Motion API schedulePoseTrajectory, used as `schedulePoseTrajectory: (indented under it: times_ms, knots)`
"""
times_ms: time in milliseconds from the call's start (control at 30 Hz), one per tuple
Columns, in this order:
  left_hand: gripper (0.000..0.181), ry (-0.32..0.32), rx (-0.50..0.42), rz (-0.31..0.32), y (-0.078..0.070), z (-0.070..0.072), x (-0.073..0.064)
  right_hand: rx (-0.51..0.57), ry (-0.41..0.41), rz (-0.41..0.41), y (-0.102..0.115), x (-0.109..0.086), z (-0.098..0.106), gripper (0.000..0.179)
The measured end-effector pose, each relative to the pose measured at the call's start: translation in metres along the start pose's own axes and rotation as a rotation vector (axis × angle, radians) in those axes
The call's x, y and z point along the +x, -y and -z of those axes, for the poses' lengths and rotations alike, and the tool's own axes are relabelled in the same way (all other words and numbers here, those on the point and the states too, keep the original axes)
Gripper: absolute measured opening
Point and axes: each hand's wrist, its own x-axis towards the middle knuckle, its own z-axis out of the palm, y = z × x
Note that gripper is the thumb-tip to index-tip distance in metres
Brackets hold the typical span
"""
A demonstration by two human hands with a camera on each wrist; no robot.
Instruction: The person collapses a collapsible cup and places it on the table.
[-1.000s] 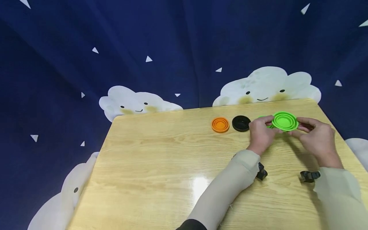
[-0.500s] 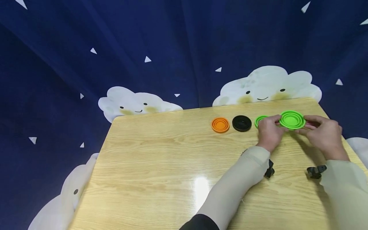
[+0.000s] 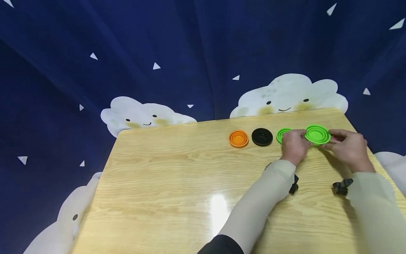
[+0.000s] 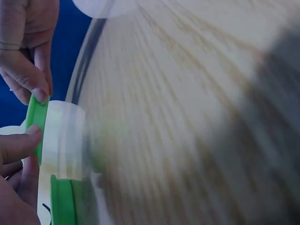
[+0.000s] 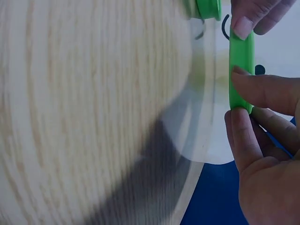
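Between both hands is a round green collapsible silicone cup [image 3: 317, 134], folded flat into concentric rings and held above the table. My left hand [image 3: 295, 145] pinches its left edge. On the opposite edge, my right hand [image 3: 348, 149] grips with thumb and fingers. In the right wrist view the held green cup [image 5: 242, 70] is seen edge-on with fingertips on its side. A second green collapsible cup [image 3: 282, 134] lies on the table, partly hidden behind my left hand; the left wrist view shows its green side [image 4: 63, 201].
A black collapsible cup [image 3: 262, 137] and an orange collapsible cup [image 3: 238, 139] lie in a row left of the green one, near the back edge of the wooden table [image 3: 165, 183]. A dark blue curtain [image 3: 139, 42] with clouds hangs behind.
Both hands and the held green cup shifted right, uncovering part of the other green cup. In the last half second the whole view drifted slightly left; the grip stayed the same.
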Motion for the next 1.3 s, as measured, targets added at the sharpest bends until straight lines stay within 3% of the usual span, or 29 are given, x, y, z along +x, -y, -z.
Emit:
schedulePoseTrajectory:
  times_ms: [200, 400, 533, 667, 833, 1067, 1300]
  knots:
    - [0.044, 0.058, 0.142, -0.034, 0.003, 0.000, 0.004, -0.035, 0.016, -0.004, 0.000, 0.002, -0.006, 0.060]
    - [0.042, 0.124, 0.209, -0.046, -0.001, 0.001, 0.006, -0.058, 0.057, -0.022, 0.002, 0.004, -0.006, 0.059]
    - [0.030, 0.119, 0.295, -0.060, -0.003, 0.000, 0.008, -0.084, 0.054, -0.008, 0.002, 0.008, -0.007, 0.054]
    - [0.009, 0.082, 0.416, -0.117, -0.005, -0.002, 0.010, -0.084, 0.052, 0.003, 0.000, 0.011, -0.010, 0.054]
    - [0.013, 0.074, 0.529, -0.152, -0.008, -0.006, 0.011, -0.094, 0.052, 0.018, -0.004, 0.013, -0.015, 0.052]
    - [0.015, 0.067, 0.597, -0.174, -0.013, -0.007, 0.009, -0.107, 0.049, 0.009, -0.008, 0.012, -0.017, 0.051]
    - [0.011, 0.089, 0.593, -0.192, -0.017, -0.005, 0.006, -0.123, 0.079, -0.020, -0.007, 0.013, -0.016, 0.051]
